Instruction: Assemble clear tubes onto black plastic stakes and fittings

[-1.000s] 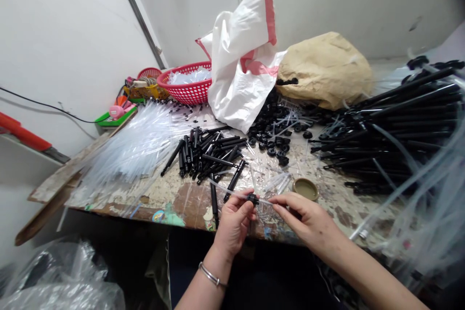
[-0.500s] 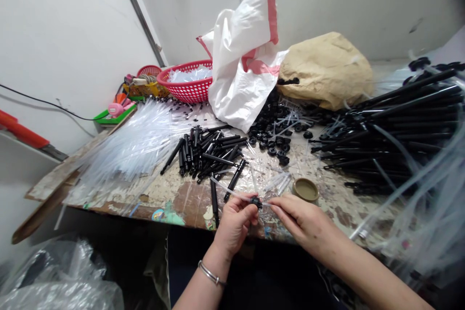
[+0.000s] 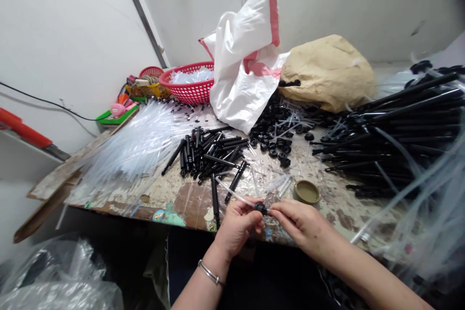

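Note:
My left hand (image 3: 235,228) pinches a small round black plastic cap (image 3: 260,208) between thumb and fingers at the table's front edge. A thin clear tube (image 3: 232,191) runs into the cap from the upper left. On the cap's other side, my right hand (image 3: 303,220) has its thumb and fingertips closed on the tube's short end, nearly touching the cap. Just beyond my hands, several black plastic rods (image 3: 214,155) lie in a loose heap. Loose black caps (image 3: 279,145) are scattered behind, to the right of the rods. A small round dish (image 3: 307,192) stands beside my right hand.
Long clear tubes (image 3: 127,140) spread across the table's left side. A bundle of black rods (image 3: 392,135) and more clear tubes (image 3: 432,218) fill the right. Behind stand a red basket (image 3: 189,91), a white sack (image 3: 243,72) and a brown bag (image 3: 330,72).
The fingertips of my right hand have come closer to the black cap, shortening the bare tube between them. Both hands have shifted slightly down; the cap has moved a little right.

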